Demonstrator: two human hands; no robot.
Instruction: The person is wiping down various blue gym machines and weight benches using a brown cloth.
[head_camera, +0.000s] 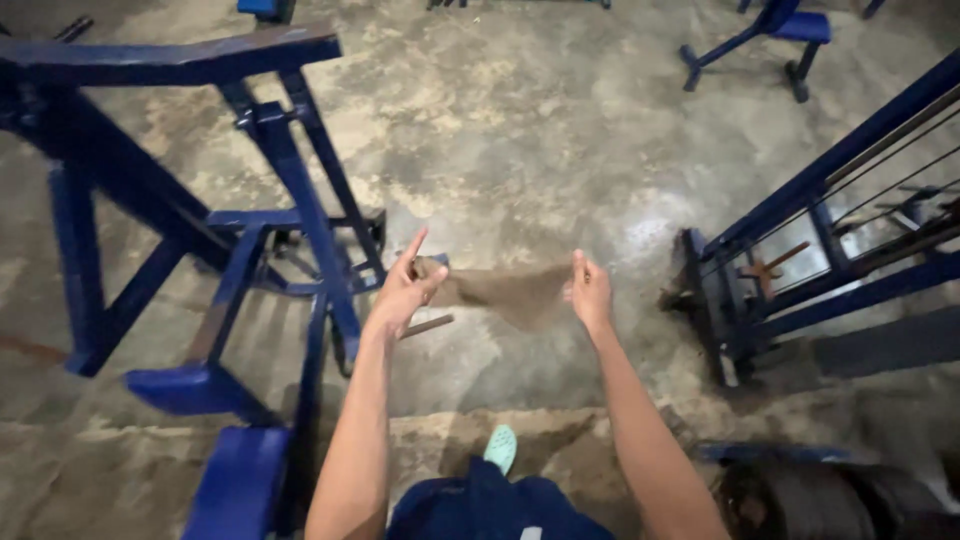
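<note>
Cloth: a brown rag stretched out in the air between both hands, above the concrete floor.
Left hand: pinches the cloth's left corner, index finger pointing up.
Right hand: fingers closed on the cloth's right edge.
Left of the cloth: blue steel gym frame, close by.
Right of the cloth: blue cable machine, well apart.
Below the cloth: a green shoe.

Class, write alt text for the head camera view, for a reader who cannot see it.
Left hand and right hand stretch a thin brown cloth between them above a stained concrete floor. A blue metal exercise frame stands at left, a blue cable machine at right.
</note>
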